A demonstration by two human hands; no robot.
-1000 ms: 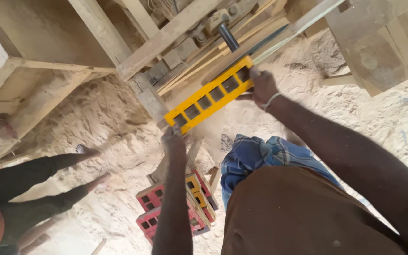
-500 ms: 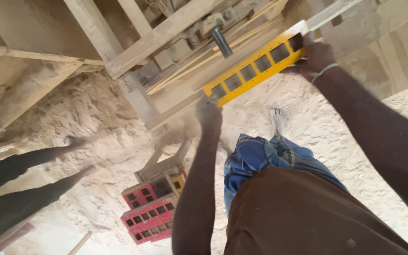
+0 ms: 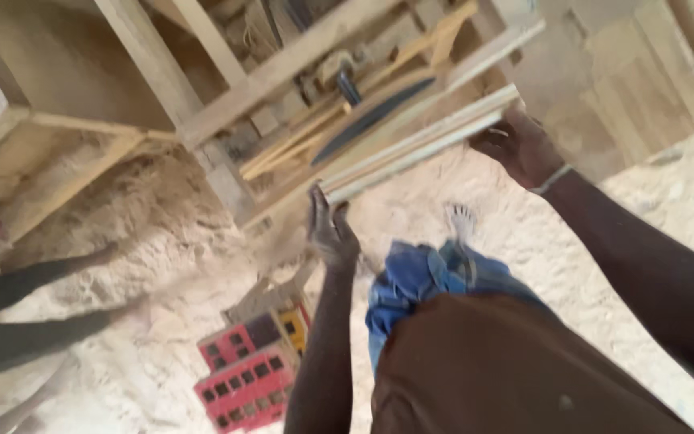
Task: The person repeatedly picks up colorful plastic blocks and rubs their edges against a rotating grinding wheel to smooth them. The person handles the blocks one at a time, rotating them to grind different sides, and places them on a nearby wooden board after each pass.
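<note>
Gripping long pale wooden plank (image 3: 419,145) at both ends: left hand (image 3: 331,233) near-left, right hand (image 3: 520,149) far-right; long axis rising rightward.

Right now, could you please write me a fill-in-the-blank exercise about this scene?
1. Both hands grip the ends of a long ____ plank.
2. The right hand holds its ____ end.
3. The red crates lie on the sandy ____.
4. The left hand is ____ than the right.

Answers: wooden; upper; ground; lower
</note>
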